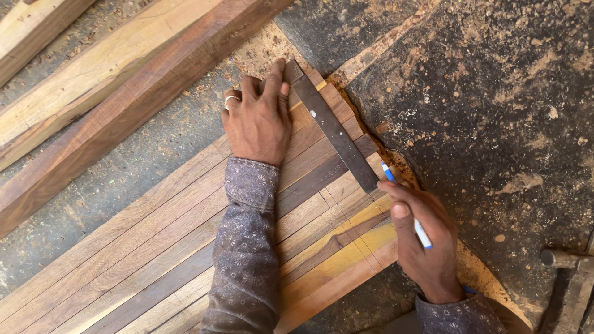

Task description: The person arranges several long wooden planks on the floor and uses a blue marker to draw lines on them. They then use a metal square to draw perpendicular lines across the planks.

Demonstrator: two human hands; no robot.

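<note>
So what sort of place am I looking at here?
Most likely a carpentry workshop. The left hand presses a try square onto a row of wood strips, the right hand marks with a pen, and rough timber beams lie on the dusty floor.

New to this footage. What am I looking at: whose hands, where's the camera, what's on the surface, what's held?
There is one picture, from a camera worn on a person's head, looking down at their own two bare hands. No machine is involved. The left hand, with a ring on one finger, presses flat on a panel of wooden strips and steadies a dark try square along the panel's end. The right hand holds a blue and white pen with its tip by the square's lower end. Loose timber beams lie at upper left on the dusty floor, and a hammer lies at the right edge.
</note>
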